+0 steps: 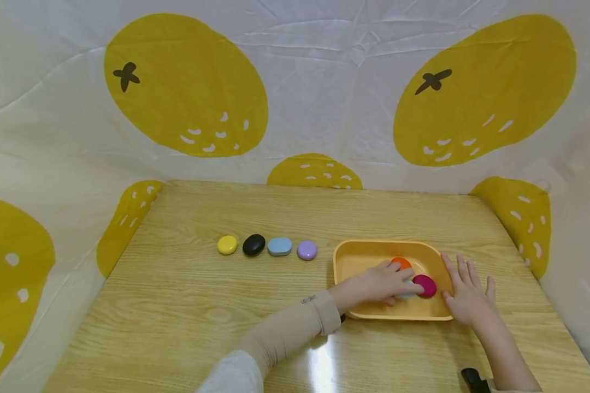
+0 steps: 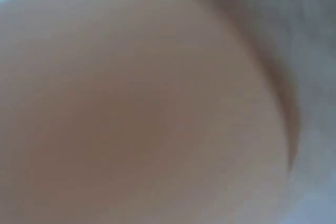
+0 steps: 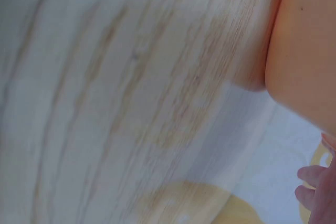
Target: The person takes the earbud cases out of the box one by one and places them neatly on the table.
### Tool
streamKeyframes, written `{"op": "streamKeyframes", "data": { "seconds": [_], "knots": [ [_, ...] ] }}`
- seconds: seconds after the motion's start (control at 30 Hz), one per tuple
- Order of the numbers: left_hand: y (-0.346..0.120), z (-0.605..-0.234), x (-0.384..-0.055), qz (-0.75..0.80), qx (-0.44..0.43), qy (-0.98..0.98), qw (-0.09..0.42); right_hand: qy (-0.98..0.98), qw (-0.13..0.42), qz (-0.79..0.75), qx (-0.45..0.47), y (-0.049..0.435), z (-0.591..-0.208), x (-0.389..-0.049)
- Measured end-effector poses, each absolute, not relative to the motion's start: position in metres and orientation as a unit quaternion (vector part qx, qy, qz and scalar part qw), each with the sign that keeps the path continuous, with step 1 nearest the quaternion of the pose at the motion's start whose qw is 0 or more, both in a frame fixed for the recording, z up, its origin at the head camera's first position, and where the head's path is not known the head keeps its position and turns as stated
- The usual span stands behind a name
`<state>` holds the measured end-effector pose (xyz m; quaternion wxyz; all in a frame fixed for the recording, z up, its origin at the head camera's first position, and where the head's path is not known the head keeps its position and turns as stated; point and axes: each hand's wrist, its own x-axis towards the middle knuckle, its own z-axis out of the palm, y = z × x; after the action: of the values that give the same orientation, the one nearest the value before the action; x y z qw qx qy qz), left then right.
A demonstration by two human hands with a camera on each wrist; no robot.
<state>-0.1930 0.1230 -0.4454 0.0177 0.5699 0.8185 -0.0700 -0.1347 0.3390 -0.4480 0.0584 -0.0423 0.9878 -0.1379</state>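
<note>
In the head view my left hand [image 1: 381, 283] reaches into a yellow-orange plastic tray [image 1: 398, 317], its fingers spread over the pieces inside. Under the fingers shows part of a pale blue piece [image 1: 409, 295]; whether they touch it is unclear. An orange piece [image 1: 401, 263] lies by the far fingers, and a magenta oval piece [image 1: 426, 286] sits just past the fingertips. My right hand [image 1: 472, 300] rests at the tray's right rim with its fingers straight and spread. The left wrist view is filled by blurred skin. The right wrist view shows a tray wall [image 3: 304, 51] and some fingers [image 3: 310, 184].
Left of the tray a row of smooth pieces lies on the wooden table [image 1: 187, 305]: yellow [image 1: 227, 245], black [image 1: 253, 245], blue-grey [image 1: 279, 246] and purple [image 1: 307, 250]. White cloth [image 1: 324, 109] with yellow fruit prints walls the table's back and sides.
</note>
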Motion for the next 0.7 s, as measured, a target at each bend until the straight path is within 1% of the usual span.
{"op": "streamKeyframes", "data": {
  "seconds": [0.1, 0.2, 0.3, 0.5, 0.7],
  "knots": [
    [0.107, -0.436, -0.2, -0.048, 0.573, 0.817, -0.04, 0.988, 0.062, -0.139, -0.04, 0.339, -0.448, -0.134],
    [0.088, -0.426, -0.206, -0.026, 0.566, 0.821, -0.072, 0.987, 0.063, -0.14, -0.038, 0.339, -0.448, -0.134],
    [0.067, -0.42, -0.21, -0.016, 0.553, 0.828, -0.085, 0.987, 0.063, -0.141, -0.038, 0.338, -0.448, -0.135],
    [0.021, -0.417, -0.215, -0.027, 0.532, 0.842, -0.086, 0.987, 0.062, -0.145, -0.037, 0.338, -0.448, -0.134],
    [-0.016, -0.42, -0.215, -0.038, 0.518, 0.845, -0.125, 0.986, 0.059, -0.15, -0.034, 0.337, -0.45, -0.134]
  ]
}}
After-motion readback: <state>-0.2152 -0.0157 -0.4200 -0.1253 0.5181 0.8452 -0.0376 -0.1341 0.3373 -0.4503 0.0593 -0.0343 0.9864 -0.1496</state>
